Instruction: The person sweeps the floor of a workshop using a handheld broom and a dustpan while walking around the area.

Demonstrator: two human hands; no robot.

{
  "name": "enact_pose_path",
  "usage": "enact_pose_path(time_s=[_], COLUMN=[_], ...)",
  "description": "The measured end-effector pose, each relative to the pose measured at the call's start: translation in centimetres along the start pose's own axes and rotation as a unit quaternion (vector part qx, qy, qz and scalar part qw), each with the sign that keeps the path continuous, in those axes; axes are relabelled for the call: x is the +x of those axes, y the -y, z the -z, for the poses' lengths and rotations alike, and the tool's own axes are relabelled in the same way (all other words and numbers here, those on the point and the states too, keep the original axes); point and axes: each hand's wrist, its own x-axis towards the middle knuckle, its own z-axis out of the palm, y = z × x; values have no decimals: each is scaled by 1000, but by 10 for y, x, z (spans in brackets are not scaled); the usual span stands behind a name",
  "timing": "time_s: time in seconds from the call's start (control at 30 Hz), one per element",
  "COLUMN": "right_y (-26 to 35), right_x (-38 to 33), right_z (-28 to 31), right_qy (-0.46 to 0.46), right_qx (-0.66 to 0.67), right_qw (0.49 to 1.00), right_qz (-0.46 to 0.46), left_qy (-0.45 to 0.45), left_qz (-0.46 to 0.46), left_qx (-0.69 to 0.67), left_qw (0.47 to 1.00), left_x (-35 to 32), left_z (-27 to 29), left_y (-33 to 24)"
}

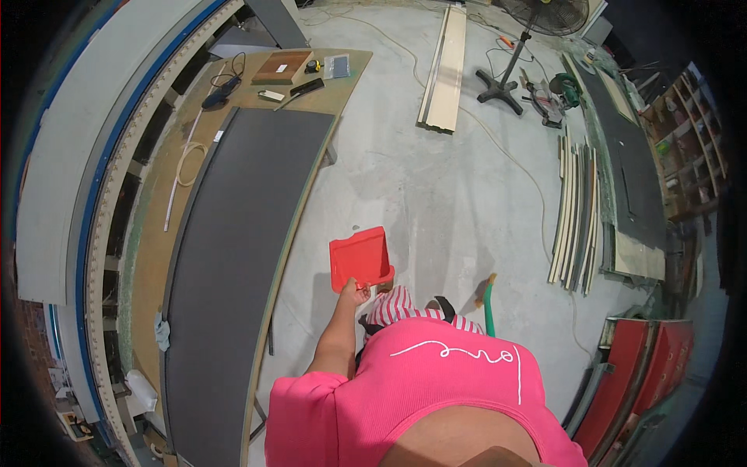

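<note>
Pink shirt (436, 389) fills the bottom of the view, and from beside it the left hand (354, 293) reaches forward with its fingers closed around the handle of a red dustpan (360, 258), which sits just above and ahead of the grip, over the concrete floor (436, 194). Off to the right of that grip a green broom handle (489, 311) stands close to the body, but the right hand is hidden, so its hold cannot be told. Left of the dustpan runs a long workbench (233, 233) with a dark top.

I see a red dustpan (360, 259) and a green broom handle (489, 315). My shirt (436, 389) is pink, the trousers (405, 305) red-and-white striped, the workbench panel (233, 257) dark grey.
</note>
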Motion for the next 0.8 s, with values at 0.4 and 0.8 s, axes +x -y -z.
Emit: enact_pose_path(time_s=[0.4,0.8], right_y=[13,32], right_x=[-42,-47], right_z=[-100,-167], right_qy=[-133,-246], right_qx=[-43,-124], right_qw=[986,938], right_qz=[90,212], left_qy=[-51,-50], left_qz=[43,45], left_qx=[119,177], left_qw=[991,982], left_x=[22,23], left_z=[-23,-49], left_y=[-94,-143])
